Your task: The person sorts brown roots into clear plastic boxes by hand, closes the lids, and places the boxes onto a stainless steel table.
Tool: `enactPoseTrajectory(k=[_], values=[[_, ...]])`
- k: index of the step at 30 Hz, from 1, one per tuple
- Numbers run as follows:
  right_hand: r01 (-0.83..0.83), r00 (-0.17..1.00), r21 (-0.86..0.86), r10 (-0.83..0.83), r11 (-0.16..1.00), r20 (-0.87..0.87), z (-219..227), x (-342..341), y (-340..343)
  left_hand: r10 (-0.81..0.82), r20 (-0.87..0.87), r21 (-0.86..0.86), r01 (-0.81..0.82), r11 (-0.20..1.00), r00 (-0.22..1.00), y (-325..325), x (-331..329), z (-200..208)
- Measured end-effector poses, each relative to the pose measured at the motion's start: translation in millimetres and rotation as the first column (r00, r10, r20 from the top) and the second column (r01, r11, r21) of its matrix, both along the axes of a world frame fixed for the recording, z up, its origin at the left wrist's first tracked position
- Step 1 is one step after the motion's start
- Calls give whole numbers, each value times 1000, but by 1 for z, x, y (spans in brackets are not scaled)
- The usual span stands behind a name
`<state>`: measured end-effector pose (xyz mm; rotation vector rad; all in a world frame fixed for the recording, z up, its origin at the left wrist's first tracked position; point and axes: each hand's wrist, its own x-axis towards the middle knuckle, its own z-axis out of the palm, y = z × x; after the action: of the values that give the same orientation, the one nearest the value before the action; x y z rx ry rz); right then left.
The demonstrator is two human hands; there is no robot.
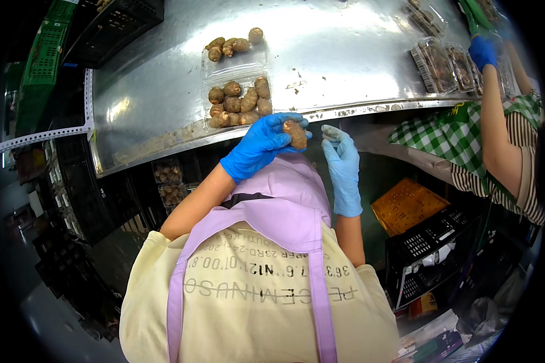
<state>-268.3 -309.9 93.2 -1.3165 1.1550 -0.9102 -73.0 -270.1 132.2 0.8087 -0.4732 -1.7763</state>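
My left hand (pixel 260 147), in a dark blue glove, is closed around a small brown taro (pixel 295 134) at the table's near edge. Just right of it, my right hand (pixel 344 166) wears a paler blue glove with soiled fingertips. Its fingers are bent, with a small gap between thumb and index finger and nothing visible in it. Beyond my left hand lies an unfolded clear plastic clamshell box (pixel 204 91). Several taros (pixel 232 104) fill its near half. A few more taros (pixel 241 45) rest at the far half.
The metal table (pixel 151 91) spans the front. Packed clear boxes (pixel 433 63) stand at its right, where a co-worker's blue-gloved hand (pixel 482 52) reaches. A black crate (pixel 112 30) and green crates (pixel 44 51) are at left. An orange crate (pixel 406 206) sits below right, by a black crate (pixel 427 254).
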Motion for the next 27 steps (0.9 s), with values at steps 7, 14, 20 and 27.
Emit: enactPoseTrajectory(k=[7, 14, 20, 27], values=[[-131, 984, 197, 102, 972, 148, 33, 12, 5, 2, -80, 104, 6, 995, 997, 6, 3, -2], [-106, 971, 157, 68, 982, 230, 19, 20, 19, 66, 32, 20, -67, 998, 997, 12, -2, -14], [-64, 959, 22, 55, 998, 278, 6, 20, 21, 156, 266, -104, -132, 986, 951, 14, -10, -20], [13, 928, 317, -130, 948, 350, 10, 21, 20, 173, 144, -87, -162, 983, 974, 15, -15, -19]])
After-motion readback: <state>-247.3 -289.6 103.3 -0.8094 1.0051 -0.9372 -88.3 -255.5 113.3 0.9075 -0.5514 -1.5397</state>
